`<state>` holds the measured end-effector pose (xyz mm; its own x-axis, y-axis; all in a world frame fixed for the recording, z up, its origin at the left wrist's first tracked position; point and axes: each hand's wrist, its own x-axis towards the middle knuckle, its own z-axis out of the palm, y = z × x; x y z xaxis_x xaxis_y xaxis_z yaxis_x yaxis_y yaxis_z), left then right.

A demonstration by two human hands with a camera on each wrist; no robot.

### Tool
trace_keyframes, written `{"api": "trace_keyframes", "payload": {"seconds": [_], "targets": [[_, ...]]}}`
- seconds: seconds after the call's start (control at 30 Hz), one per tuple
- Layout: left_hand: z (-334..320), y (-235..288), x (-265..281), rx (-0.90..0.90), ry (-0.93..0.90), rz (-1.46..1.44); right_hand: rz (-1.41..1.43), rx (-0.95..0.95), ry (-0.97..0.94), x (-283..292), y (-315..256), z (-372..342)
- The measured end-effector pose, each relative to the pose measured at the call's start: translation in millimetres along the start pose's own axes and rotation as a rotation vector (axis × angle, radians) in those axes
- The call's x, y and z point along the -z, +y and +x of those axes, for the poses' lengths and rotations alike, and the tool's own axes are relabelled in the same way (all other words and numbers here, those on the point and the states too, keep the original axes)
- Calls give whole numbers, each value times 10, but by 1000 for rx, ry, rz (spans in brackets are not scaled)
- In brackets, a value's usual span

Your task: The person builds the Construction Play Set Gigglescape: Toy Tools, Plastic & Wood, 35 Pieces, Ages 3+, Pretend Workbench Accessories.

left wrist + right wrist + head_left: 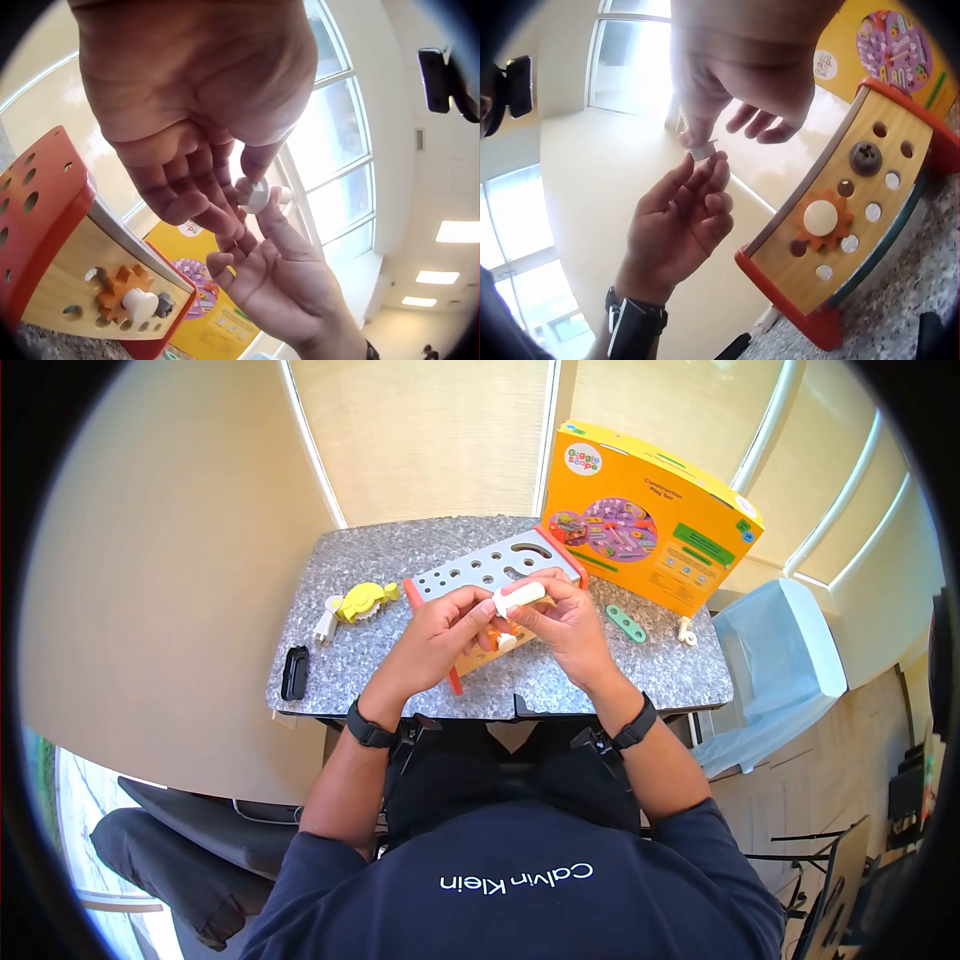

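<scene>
Both hands meet over the front of a toy workbench (pixel 440 582). My left hand (pixel 445 630) pinches the hexagonal end of a white toy bolt (pixel 259 196) between thumb and fingers. The bolt's threaded shaft sticks out past that end in the left wrist view. My right hand (pixel 570 628) grips the same bolt from the other side with thumb and fingertips. Below the hands, an orange gear (pixel 831 238) sits on the bench's wooden side with a white round-headed piece (pixel 820 217) at its centre. A dark grey screw (pixel 865 158) sits in a nearby hole.
A yellow play-set box (pixel 650 510) stands behind at the right. Near it lie a green strip with holes (pixel 626 623) and a small white piece (pixel 686 632). To the left are a yellow-green toy saw (pixel 362 601), a white piece (pixel 327 622) and a black tray (pixel 295 673).
</scene>
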<state>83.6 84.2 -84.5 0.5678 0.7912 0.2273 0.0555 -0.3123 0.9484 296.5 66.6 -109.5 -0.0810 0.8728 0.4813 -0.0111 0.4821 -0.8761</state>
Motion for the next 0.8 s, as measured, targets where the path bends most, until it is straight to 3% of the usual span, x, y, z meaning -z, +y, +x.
{"api": "trace_keyframes", "payload": {"seconds": [0.23, 0.37, 0.43, 0.47, 0.53, 0.6, 0.67, 0.73, 0.8], "targets": [[-122, 29, 89, 38, 2, 17, 300, -130, -109, -255, -27, 79], [-198, 11, 152, 15, 48, 26, 188, -206, -162, -273, -34, 116], [-253, -35, 287, -76, 228, 238, -103, 71, -87, -289, -48, 142], [-282, -76, 410, -73, 228, 244, -96, 72, -86, -236, -75, 172], [-352, -186, 718, -42, 399, 590, -527, 156, 10, 22, -129, 248], [-457, -417, 939, 41, 452, 660, -950, 336, 120, 332, -38, 303], [-545, -869, 1137, 168, 422, 661, -1057, 278, 190, 588, 123, 327], [-575, -964, 1056, 271, 374, 565, -1168, 210, 259, 722, 285, 297], [-552, -1085, 972, 266, 319, 387, -1061, -73, 223, 786, 412, 277]]}}
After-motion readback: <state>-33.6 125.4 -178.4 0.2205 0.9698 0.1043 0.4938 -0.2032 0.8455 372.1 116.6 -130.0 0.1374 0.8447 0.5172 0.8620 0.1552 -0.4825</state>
